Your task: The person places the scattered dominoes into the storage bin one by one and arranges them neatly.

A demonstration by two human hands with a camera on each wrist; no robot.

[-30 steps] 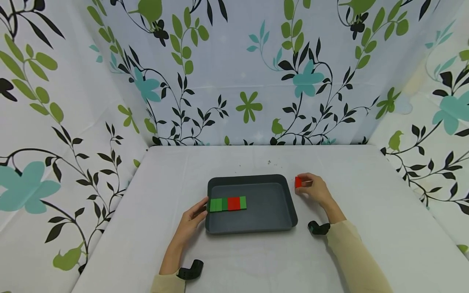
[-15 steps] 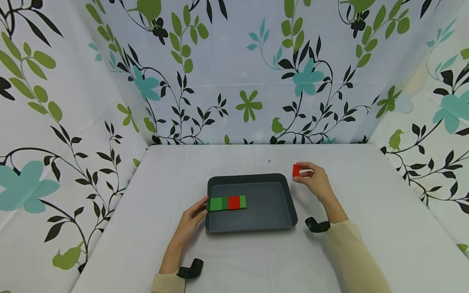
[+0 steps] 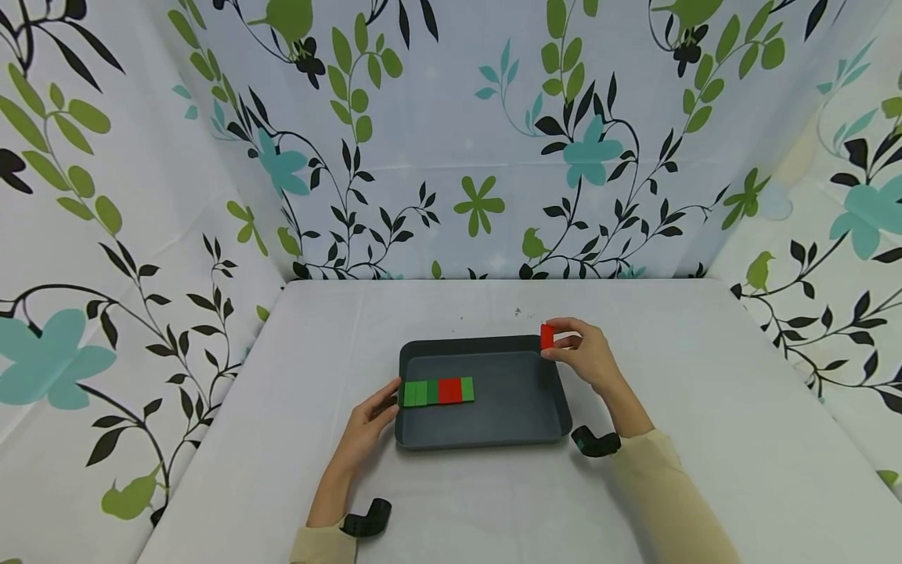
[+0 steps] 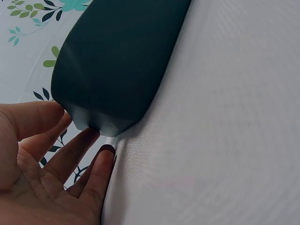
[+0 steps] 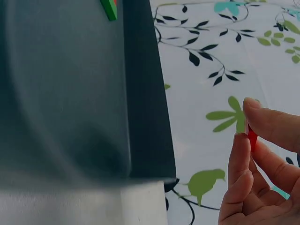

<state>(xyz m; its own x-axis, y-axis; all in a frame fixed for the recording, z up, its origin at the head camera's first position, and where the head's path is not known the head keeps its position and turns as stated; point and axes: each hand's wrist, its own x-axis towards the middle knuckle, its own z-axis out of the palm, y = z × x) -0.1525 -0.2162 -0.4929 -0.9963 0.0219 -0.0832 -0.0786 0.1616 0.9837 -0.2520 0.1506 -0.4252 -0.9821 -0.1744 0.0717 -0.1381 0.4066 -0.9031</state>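
Note:
A dark grey rectangular tray (image 3: 517, 399) lies on the table. Inside it, near the left end, a row of green and red tiles (image 3: 438, 392) sits side by side. My right hand (image 3: 590, 356) pinches a small red tile (image 3: 546, 337) between thumb and fingers, held upright by the tray's far right corner. In the right wrist view only a sliver of that red tile (image 5: 252, 138) shows between the fingertips. At the tray's left end, my left hand (image 3: 368, 423) touches the outer wall with loosely extended fingers; the left wrist view shows them against the tray (image 4: 117, 51).
A white cloth covers the table (image 3: 465, 509). Behind it and at both sides hangs a patterned curtain (image 3: 451, 141) with leaves and flowers. Black cameras are strapped to the left wrist (image 3: 366, 518) and the right wrist (image 3: 596, 442).
My right hand has lifted the red tile from beside the tray and carried it left to the far right corner. My left hand, the tray and the tile row have stayed put.

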